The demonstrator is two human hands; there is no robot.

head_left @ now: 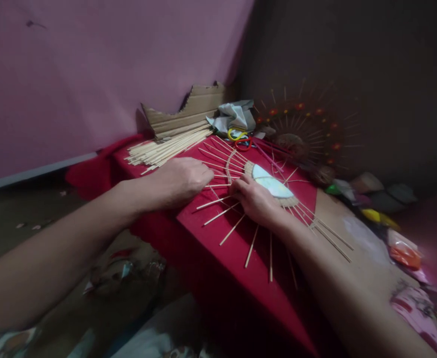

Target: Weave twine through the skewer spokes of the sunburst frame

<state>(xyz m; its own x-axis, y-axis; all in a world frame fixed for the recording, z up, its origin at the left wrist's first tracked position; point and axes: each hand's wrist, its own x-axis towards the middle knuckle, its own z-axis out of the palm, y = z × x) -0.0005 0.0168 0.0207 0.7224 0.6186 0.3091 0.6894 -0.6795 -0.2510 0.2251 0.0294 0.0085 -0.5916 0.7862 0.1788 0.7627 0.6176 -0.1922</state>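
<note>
Here both hands rest on a red cloth-covered surface (240,258) in the middle of the frame. The left hand (181,181) lies palm down with its fingers curled over thin pale wooden sticks (218,201) that fan outward; whether its grip pinches one cannot be told, since the fingertips are hidden. The right hand (257,201) presses flat, fingers loosely spread and gripping nothing, against the near rim of a round woven disc with a pale blue-white centre (272,184), from which the sticks radiate like rays. Several stick ends reach close to the near edge of the cloth, lower centre. Above and left of the left hand a loose bundle of the same pale sticks (166,146) lies by a torn piece of brown cardboard (188,112) against the pink wall (91,74). Behind the disc sit yellow and red plastic rings (240,139) and crumpled grey-white cloth (235,117). Bare red cloth stays open at lower centre; the right side is crowded with small coloured packets (402,251).
</note>
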